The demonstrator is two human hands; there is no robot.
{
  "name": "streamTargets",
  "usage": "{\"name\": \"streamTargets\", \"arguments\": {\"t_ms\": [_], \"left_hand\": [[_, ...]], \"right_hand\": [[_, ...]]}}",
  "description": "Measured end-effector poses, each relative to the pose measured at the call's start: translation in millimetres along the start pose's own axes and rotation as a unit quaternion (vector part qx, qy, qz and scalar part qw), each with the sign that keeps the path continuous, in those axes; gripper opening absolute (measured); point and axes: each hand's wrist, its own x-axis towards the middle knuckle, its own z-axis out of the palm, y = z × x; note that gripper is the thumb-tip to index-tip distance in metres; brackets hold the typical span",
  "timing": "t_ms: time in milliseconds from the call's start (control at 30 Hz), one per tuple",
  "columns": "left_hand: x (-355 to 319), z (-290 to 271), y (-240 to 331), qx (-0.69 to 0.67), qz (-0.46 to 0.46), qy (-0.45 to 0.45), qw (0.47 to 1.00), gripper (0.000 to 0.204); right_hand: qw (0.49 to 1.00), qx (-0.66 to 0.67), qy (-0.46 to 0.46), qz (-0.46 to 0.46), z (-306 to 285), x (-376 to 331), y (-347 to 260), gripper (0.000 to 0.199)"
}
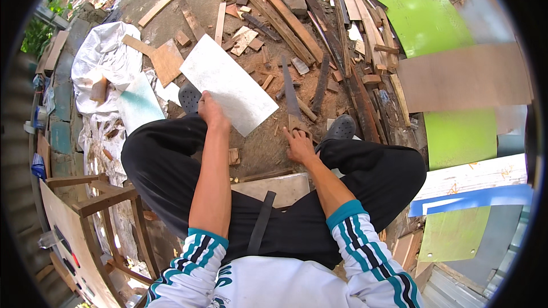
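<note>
One white board sits pinched in the left hand, with no cut visible — the handsaw lies beyond the right hand, which touches its handle, closure unclear.

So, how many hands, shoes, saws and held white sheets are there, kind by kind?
Hands: 2 (left hand, right hand)
Shoes: 2 (left shoe, right shoe)
Saw: 1
White sheet in the left hand: 1
Total: 6

Matt, speckled white board; saw blade dull metal (its handle wood).
</note>
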Motion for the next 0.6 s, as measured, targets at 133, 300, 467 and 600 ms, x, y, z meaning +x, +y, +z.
{"name": "streamTargets", "arguments": {"t_ms": [133,300,467,600], "left_hand": [[-12.6,-0.8,23.4,-0.061,0.005,-0.022,0.998,0.029],[4.6,-16.5,27.3,-0.088,-0.015,-0.036,0.995,0.029],[13.6,-41.8,23.5,-0.056,-0.022,-0.012,0.998,0.035],[25.7,-51.8,10.5,-0.026,-0.039,0.012,0.999,0.040]], "right_hand": [[0.999,0.007,-0.039,-0.011,-5.3,4.4,-18.2,0.094],[0.996,0.056,-0.040,-0.048,-7.4,37.2,-34.3,0.089],[0.997,0.042,-0.012,-0.065,-46.7,68.5,-57.7,0.073],[0.996,0.055,0.072,-0.026,-37.6,79.6,-48.1,0.059]]}}
